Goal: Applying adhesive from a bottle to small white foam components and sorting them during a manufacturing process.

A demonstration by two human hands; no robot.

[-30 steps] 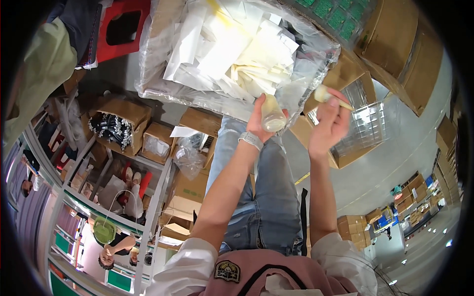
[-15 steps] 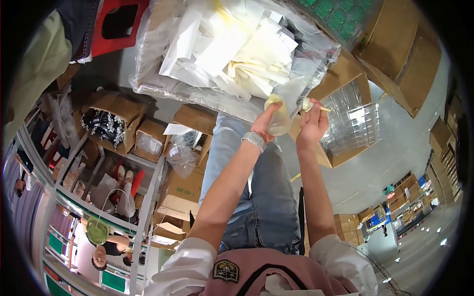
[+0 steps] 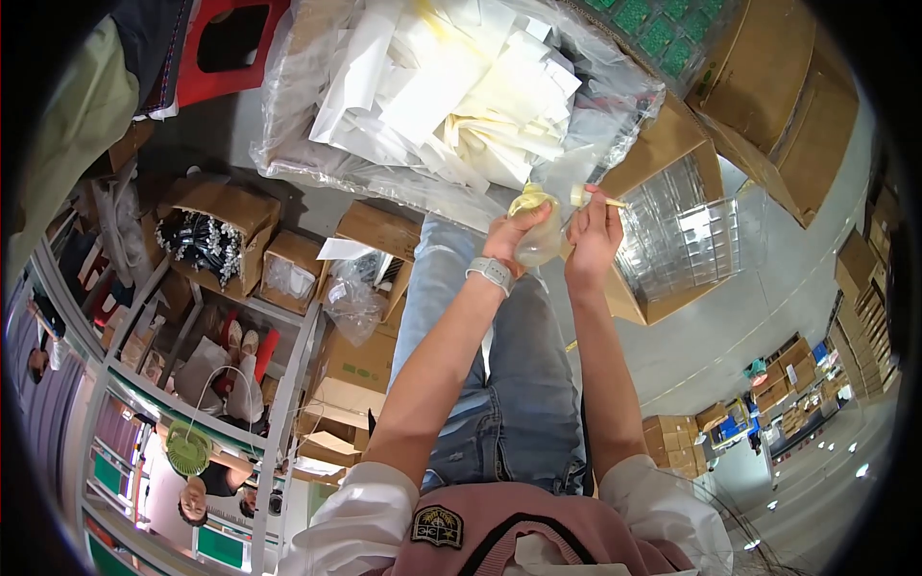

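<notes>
Cardboard boxes (image 3: 783, 91), red stool (image 3: 230, 43), metal shelving (image 3: 279, 422); perhaps cables (image 3: 202, 245)

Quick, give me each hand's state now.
Left hand: closed around a small clear pouch.
Right hand: pinching a small pale stick-like piece.

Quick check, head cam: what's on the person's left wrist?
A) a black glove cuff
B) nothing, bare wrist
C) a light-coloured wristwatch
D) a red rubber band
C: a light-coloured wristwatch wraps the wrist just below the left hand, which holds a small clear bag next to the right hand.
</notes>
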